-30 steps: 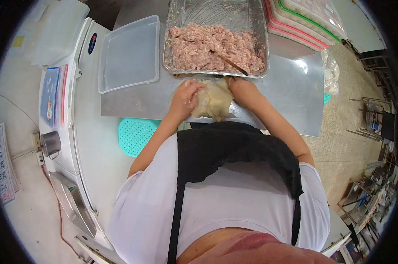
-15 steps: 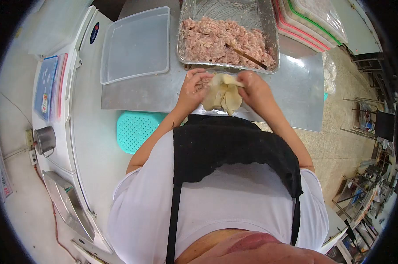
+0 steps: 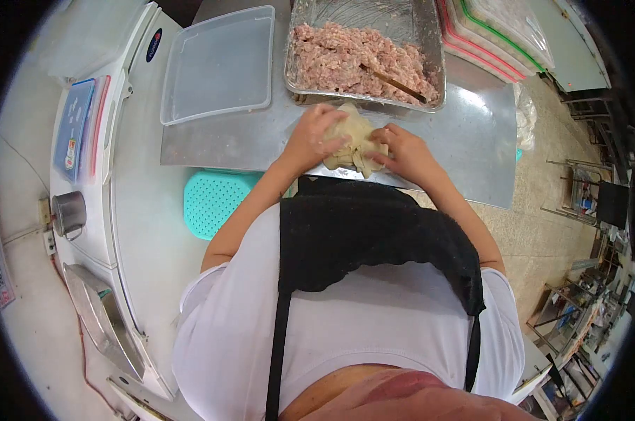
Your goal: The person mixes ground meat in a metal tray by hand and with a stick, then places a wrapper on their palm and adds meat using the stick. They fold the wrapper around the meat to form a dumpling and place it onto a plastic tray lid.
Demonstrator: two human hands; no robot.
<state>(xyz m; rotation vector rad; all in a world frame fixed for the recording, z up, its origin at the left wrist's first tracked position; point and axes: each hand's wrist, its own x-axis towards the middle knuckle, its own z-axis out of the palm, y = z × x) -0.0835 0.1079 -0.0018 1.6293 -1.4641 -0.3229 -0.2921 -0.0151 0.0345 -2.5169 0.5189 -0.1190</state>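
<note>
A pale, layered pile of thin dough wrappers [image 3: 358,133] is at the front edge of the metal table, in front of my body. From the left, my left hand [image 3: 313,144] curls its fingers over the pile; they are slightly blurred. My right hand [image 3: 407,156] grips the pile's right side with bent fingers. Just beyond my hands, a metal tray [image 3: 435,105] holds pink minced meat [image 3: 345,59]. A flat brown stick [image 3: 398,85] lies partly sunk in the meat.
A clear plastic lid [image 3: 219,67] lies on the metal table [image 3: 472,151] to the left. Stacked plastic containers [image 3: 496,35] stand at the back right. Below the table's left front is a turquoise perforated stool [image 3: 215,203]. A white fridge or freezer [image 3: 145,210] runs along the left.
My hands no longer hold a wrapper's edges lifted apart; they have come down onto the pile. The right hand has moved lower and its fingers have spread more. The view has shifted slightly.
</note>
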